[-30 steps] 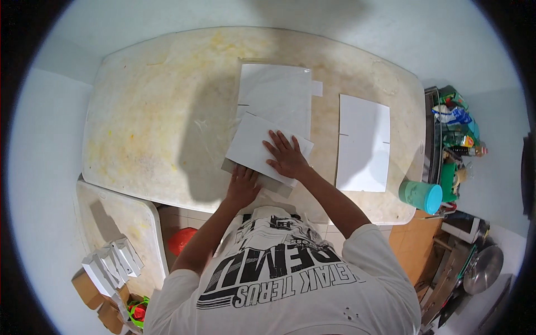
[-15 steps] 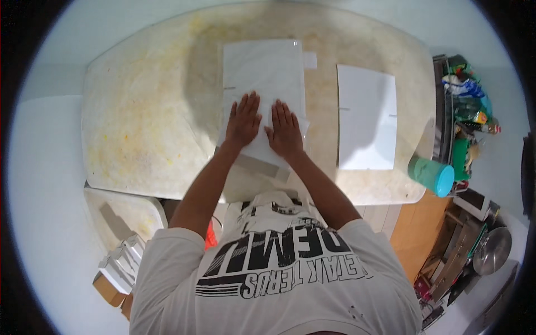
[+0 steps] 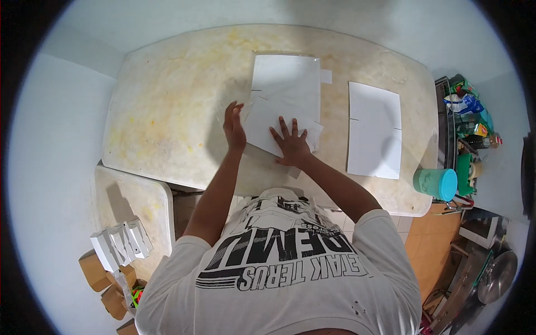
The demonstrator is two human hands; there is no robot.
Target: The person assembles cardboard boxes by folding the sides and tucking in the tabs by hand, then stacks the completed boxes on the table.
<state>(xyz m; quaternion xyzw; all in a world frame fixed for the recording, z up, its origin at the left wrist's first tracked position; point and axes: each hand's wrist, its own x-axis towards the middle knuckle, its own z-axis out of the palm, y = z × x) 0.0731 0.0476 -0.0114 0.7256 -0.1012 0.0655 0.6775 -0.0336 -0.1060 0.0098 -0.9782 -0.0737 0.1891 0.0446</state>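
Note:
A white sheet (image 3: 287, 78) with short dark slits along its left side lies on the table, apparently under clear plastic. On its lower part a second white piece (image 3: 262, 120) lies slanted, with a corner past the right edge. My right hand (image 3: 293, 144) rests palm down on this piece, fingers spread. Just beyond the left edge my left hand (image 3: 235, 127) stands on its side, fingers stretched away from me. Faint clear plastic film (image 3: 221, 116) shows around its fingers; whether they touch it is hard to see.
Another slit white sheet (image 3: 374, 131) lies to the right. A green jar with a turquoise lid (image 3: 448, 185) lies near the right edge of the stained table (image 3: 162, 106). Beyond is a rack of bottles and packets (image 3: 469, 111). White boxes (image 3: 120, 243) stand on a lower surface at left.
Both hands lay flat on the sheets before. The left has turned on its side and moved to the left edge; the right has spread its fingers. The whole view has shifted.

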